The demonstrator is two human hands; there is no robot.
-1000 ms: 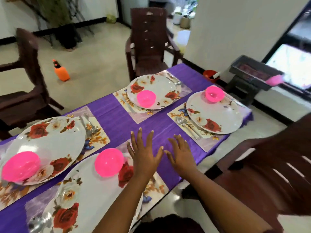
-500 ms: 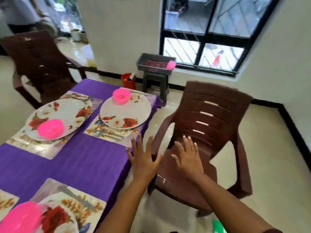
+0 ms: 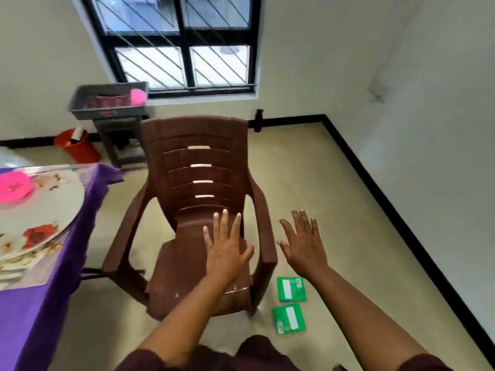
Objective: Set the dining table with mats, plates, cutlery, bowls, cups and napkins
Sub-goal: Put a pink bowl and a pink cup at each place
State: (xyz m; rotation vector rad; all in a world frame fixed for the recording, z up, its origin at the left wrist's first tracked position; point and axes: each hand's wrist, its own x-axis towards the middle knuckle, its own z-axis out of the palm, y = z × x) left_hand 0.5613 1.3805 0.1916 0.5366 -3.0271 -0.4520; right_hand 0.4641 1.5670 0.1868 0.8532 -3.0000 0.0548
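Observation:
My left hand hovers over the seat of a brown plastic chair, fingers spread and holding nothing. My right hand is out to the right of the chair's armrest, also spread and empty. Two green packets lie on the floor right of the chair, below my right hand. At the left edge, the purple-clothed table carries a floral plate on a mat, with a pink bowl on the plate.
A grey tray holding a pink cup sits on a grey stool under the window. A red bucket stands on the floor beside it. Bare tiled floor stretches right of the chair to the black-skirted wall.
My view has swung right, away from the table toward the chair and floor. Both hands stay spread and empty and have drifted further apart. The green packets have come into view.

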